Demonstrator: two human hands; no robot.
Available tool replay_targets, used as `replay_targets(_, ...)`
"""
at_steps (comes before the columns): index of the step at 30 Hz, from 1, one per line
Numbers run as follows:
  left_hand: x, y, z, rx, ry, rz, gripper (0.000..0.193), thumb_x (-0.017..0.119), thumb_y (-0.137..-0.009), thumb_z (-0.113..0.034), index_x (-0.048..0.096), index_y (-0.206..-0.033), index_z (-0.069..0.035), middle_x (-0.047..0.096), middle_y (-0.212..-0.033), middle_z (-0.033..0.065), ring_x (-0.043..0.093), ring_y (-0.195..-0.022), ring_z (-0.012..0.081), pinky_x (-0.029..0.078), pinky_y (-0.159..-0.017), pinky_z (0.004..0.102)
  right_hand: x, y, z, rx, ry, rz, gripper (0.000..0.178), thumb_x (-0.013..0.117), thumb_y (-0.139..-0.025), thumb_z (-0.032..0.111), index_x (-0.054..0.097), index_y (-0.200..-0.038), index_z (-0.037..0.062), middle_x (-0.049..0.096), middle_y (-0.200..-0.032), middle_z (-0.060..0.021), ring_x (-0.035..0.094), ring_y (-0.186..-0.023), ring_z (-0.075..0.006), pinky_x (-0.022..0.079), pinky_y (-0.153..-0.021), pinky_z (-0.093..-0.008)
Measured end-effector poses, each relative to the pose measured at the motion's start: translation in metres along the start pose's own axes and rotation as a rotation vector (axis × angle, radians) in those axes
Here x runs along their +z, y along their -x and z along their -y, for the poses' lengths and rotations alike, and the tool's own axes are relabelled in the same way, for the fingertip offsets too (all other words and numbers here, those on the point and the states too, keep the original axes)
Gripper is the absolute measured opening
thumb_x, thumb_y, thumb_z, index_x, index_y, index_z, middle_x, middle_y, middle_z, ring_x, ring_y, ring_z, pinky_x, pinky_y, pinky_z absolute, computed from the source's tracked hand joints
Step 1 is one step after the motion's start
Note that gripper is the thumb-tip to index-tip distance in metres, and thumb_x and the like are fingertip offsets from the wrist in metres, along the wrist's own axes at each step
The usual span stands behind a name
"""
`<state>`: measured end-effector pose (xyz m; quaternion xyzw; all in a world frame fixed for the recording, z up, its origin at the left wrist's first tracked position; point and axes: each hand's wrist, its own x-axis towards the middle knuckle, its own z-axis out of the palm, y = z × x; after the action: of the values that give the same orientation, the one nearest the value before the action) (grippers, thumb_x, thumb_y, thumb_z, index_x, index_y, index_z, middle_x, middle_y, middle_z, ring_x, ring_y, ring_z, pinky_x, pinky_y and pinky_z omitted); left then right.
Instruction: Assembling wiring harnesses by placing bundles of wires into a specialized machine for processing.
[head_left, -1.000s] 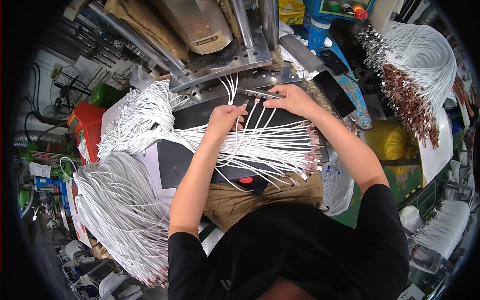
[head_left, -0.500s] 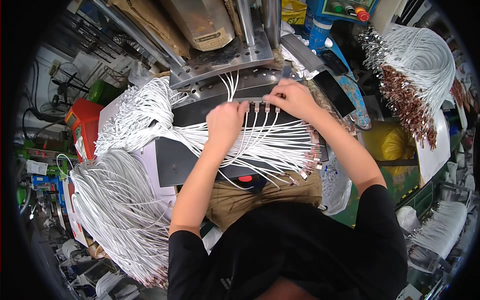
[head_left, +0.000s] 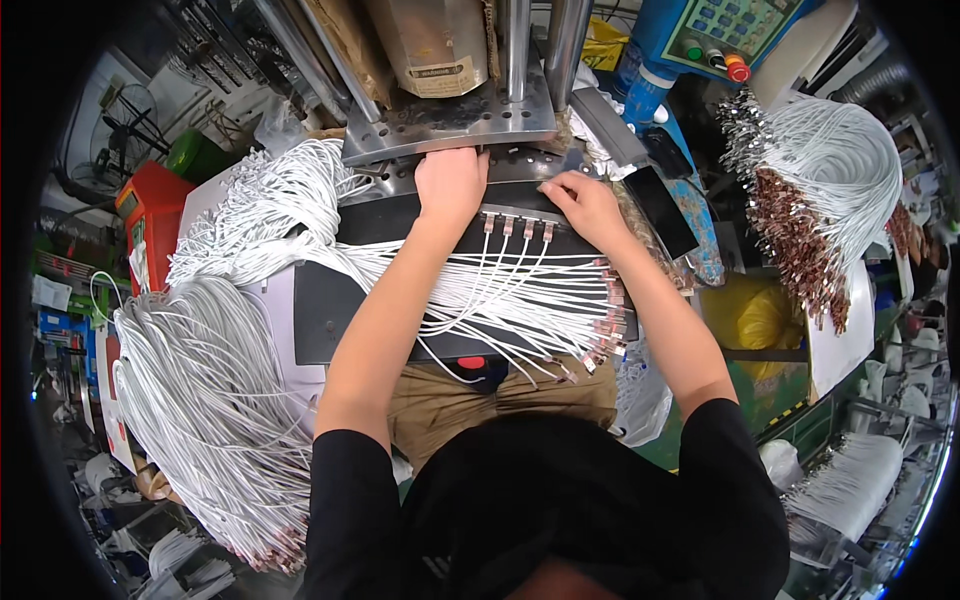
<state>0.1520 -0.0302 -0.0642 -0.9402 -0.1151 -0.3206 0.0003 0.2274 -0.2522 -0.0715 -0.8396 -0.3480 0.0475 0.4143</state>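
My left hand [head_left: 452, 185] reaches under the raised steel plate [head_left: 450, 130] of a press. Its fingertips are hidden there, so what they touch does not show. To the right, my right hand [head_left: 588, 208] rests at the edge of the press bed with its fingers curled together; anything between them is too small to make out. Between the hands lies a narrow metal strip [head_left: 535, 214] with several copper-coloured cable plugs [head_left: 528, 232] set in a row. Their white cables run down over a fanned bundle of white USB cables [head_left: 480, 290] on a black board [head_left: 325, 320].
Thick coils of white cable [head_left: 210, 400] hang at the left, with another heap [head_left: 280, 200] behind. A phone [head_left: 660, 212] lies right of my right hand. A control box [head_left: 730, 40] with a red button stands at the back right, above more hanging cables [head_left: 830, 170].
My left hand has moved away from the strip, forward under the press plate, covering the cables seen there before. My right hand has let go of the strip's row of plugs. The view has shifted slightly.
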Motion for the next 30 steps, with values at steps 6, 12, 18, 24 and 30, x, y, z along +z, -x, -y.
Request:
replay_targets(6, 0.007, -0.006, 0.002, 0.197, -0.056, -0.339, 0.026, 0.07, -0.088, -0.032, 0.069, -0.095, -0.007, 0.065, -0.072, 0.0127, 0.064, -0.065, 0.0358, 0.055, -0.064, 0.0446, 0.0, -0.002, 0.0, -0.026, 0.085, -0.006, 0.026, 0.064, -0.096, 0.028, 0.072, -0.101, 0.0045, 0.068, -0.092, -0.0102, 0.065, -0.077, -0.0268, 0.05, -0.072, -0.0352)
replay_targets(12, 0.017, -0.014, 0.004, -0.048, 0.074, 0.131, 0.028, 0.062, -0.092, -0.03, 0.073, -0.082, -0.006, 0.071, -0.077, 0.0148, 0.07, -0.073, 0.0335, 0.057, -0.067, 0.0444, -0.002, -0.005, 0.01, -0.041, 0.089, -0.006, 0.024, 0.064, -0.096, 0.027, 0.073, -0.101, 0.005, 0.068, -0.092, -0.0125, 0.066, -0.079, -0.0294, 0.05, -0.073, -0.0366)
replay_targets(18, 0.016, -0.011, 0.006, -0.171, 0.184, 0.277, 0.03, 0.056, -0.096, -0.027, 0.071, -0.084, -0.004, 0.071, -0.083, 0.021, 0.07, -0.078, 0.0399, 0.057, -0.072, 0.05, 0.009, -0.039, 0.025, -0.274, 0.248, -0.177, 0.024, 0.061, -0.096, 0.024, 0.071, -0.102, 0.0029, 0.067, -0.099, -0.0193, 0.066, -0.094, -0.0353, 0.05, -0.082, -0.0428)
replay_targets(24, 0.027, -0.005, 0.015, -0.121, 0.162, 0.196, 0.031, 0.055, -0.096, -0.027, 0.07, -0.081, -0.004, 0.071, -0.081, 0.0192, 0.07, -0.077, 0.0387, 0.057, -0.072, 0.0493, 0.047, -0.142, 0.011, -0.462, 0.657, -0.307, 0.025, 0.057, -0.091, 0.013, 0.067, -0.111, 0.0014, 0.066, -0.115, -0.0186, 0.06, -0.112, -0.0385, 0.05, -0.095, -0.045)
replay_targets(30, 0.027, -0.006, 0.016, -0.131, 0.209, 0.128, 0.032, 0.055, -0.097, -0.027, 0.069, -0.08, -0.004, 0.071, -0.081, 0.0178, 0.07, -0.078, 0.038, 0.057, -0.072, 0.0487, 0.076, -0.251, -0.049, -0.696, 0.791, -0.564, 0.025, 0.063, -0.09, 0.024, 0.069, -0.106, 0.0059, 0.068, -0.106, -0.0161, 0.063, -0.1, -0.0335, 0.05, -0.09, -0.0447)
